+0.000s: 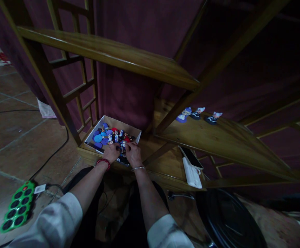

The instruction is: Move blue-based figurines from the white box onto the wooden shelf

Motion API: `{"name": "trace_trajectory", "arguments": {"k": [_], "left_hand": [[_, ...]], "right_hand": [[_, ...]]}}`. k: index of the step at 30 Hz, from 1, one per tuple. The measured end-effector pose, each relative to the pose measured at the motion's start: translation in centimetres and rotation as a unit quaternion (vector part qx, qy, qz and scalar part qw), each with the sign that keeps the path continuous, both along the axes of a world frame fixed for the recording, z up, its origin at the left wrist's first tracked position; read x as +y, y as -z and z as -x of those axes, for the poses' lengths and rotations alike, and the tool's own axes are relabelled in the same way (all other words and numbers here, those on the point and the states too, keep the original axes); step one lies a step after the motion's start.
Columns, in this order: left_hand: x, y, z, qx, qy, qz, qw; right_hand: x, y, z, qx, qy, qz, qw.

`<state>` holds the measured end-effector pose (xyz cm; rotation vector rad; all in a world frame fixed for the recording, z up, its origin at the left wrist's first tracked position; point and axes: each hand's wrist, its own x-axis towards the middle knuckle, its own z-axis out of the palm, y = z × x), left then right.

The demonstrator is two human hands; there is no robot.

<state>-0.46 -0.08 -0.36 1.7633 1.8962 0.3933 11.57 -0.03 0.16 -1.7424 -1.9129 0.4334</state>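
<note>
Left hand [112,152]: yours, in over the near edge of the box, fingers curled downward; can't tell if they grip anything. Red beaded bracelet [103,163] at the wrist, small round beads.
Right hand [133,153]: yours, just beside the left, fingers bent in toward a small figurine [123,144] between both hands; contact is too small to confirm, so can't tell whether it's grasped. Thin, shiny metal-looking bangle [138,168] at the wrist.
Box [133,131]: open, shallow, rectangular, pale cardboard-like walls, sitting on the lower wooden shelf [162,162]. The figurine at your fingers is inside its near side.
Box contents: jumbled small figurines [116,137] in blue, white, red and black, smooth plastic look; flat round discs at your left, one light blue [98,138], others purple.
Upper right shelf [232,136]: glossy brown wood, three figurines upright; one on a purple base [184,115], two on black bases [214,118].
Lattice [89,83]: squared wooden bars against a dark maroon curtain [129,34], soft folds.
White item [192,175]: smooth, rounded corners, next to a flat dark-faced slab [191,156].
Power strip [18,206]: green, round black sockets, red button, on floor tiles [7,137].
Tag [40,188]: white, rectangular, beside the strip; any print is too small to read.
</note>
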Motion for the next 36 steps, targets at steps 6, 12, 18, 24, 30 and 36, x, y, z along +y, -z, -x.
{"name": "trace_trajectory", "arguments": {"k": [6,12,18,24,30,36], "left_hand": [[0.0,-0.1,-0.3,-0.003,0.003,-0.006,1.000],[0.0,0.1,-0.5,-0.021,-0.020,-0.017,0.999],[-0.1,0.2,-0.6,-0.065,-0.043,-0.039,0.996],[-0.5,-0.4,-0.8,-0.106,-0.047,-0.040,0.992],[-0.6,0.1,-0.9,-0.251,-0.076,-0.031,0.965],[-0.3,1.0,-0.7,-0.346,-0.064,-0.054,0.934]], "right_hand": [[-0.3,0.8,-0.2,0.075,-0.032,-0.069,0.994],[-0.6,0.9,-0.2,0.096,-0.032,-0.085,0.991],[-0.9,0.8,-0.2,0.123,-0.026,-0.090,0.988],[-1.2,0.9,0.0,0.158,-0.016,-0.097,0.982],[-1.4,0.6,-0.3,0.173,-0.004,-0.114,0.978],[-1.5,0.4,-0.4,0.174,-0.008,-0.124,0.977]]}}
